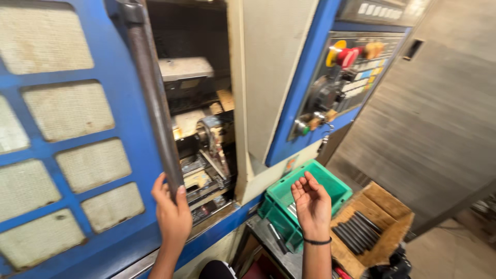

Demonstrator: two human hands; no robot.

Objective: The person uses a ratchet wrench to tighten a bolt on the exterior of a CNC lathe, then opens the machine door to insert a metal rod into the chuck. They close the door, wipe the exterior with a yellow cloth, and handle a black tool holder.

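My left hand (pixel 172 211) grips the lower end of the long grey metal handle bar (pixel 152 93) on the blue sliding door (pixel 67 129) of a machine. The door stands partly open, and metal tooling (pixel 206 150) shows in the dark gap behind it. My right hand (pixel 311 204) hovers palm-up with fingers apart and nothing in it, a black band on its wrist. It hangs in front of a green plastic bin (pixel 330 187).
A slanted control panel (pixel 343 77) with a red round button, knobs and keys sits at the upper right. A wooden box (pixel 385 206) with several dark metal rods stands right of the green bin. A grey metal cabinet wall (pixel 439 113) fills the right side.
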